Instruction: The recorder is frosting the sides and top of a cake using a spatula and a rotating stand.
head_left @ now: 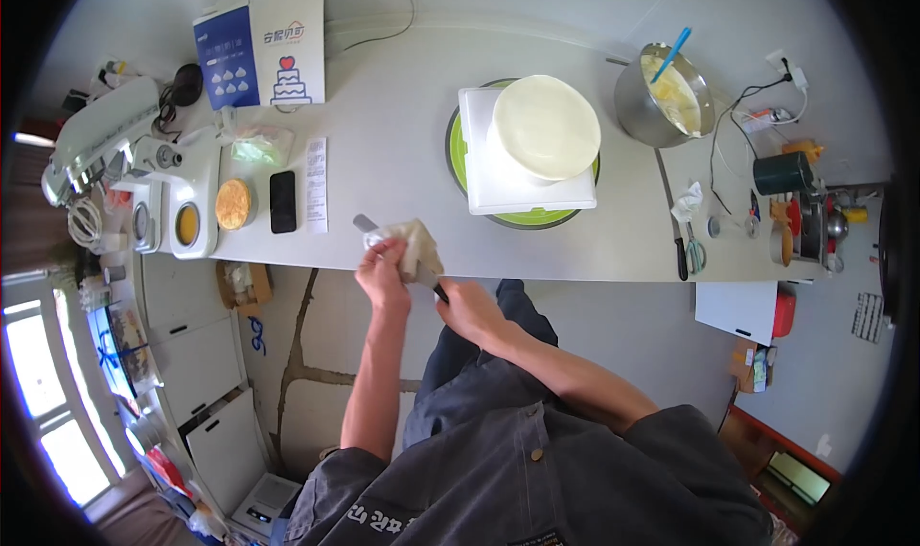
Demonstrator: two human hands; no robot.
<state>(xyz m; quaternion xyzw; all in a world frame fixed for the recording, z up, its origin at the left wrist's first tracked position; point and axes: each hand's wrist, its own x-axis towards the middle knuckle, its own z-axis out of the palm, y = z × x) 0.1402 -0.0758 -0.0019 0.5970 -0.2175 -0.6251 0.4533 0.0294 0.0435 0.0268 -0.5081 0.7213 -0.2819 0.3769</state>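
Observation:
In front of the counter's edge, my left hand (pixel 384 273) pinches a crumpled, pale cloth or paper towel (pixel 418 248) wrapped over the blade of a metal icing spatula (pixel 365 223). The blade's tip pokes out beyond the wrap. My right hand (pixel 471 315) grips the spatula's black handle. Farther back on the counter stands a tall round cake (pixel 546 126) with a smooth, pale cream coat. Under it is a white square board (pixel 496 197), resting on a green turntable (pixel 532 220).
At the back right is a steel mixing bowl (pixel 629 108) of cream with a blue spatula (pixel 672 54). A black-handled knife (pixel 681 258) and scissors (pixel 695 255) lie right. Leftward are a phone (pixel 282 201), a paper slip (pixel 317 187), a sponge cake layer (pixel 233 205) and a stand mixer (pixel 108 136).

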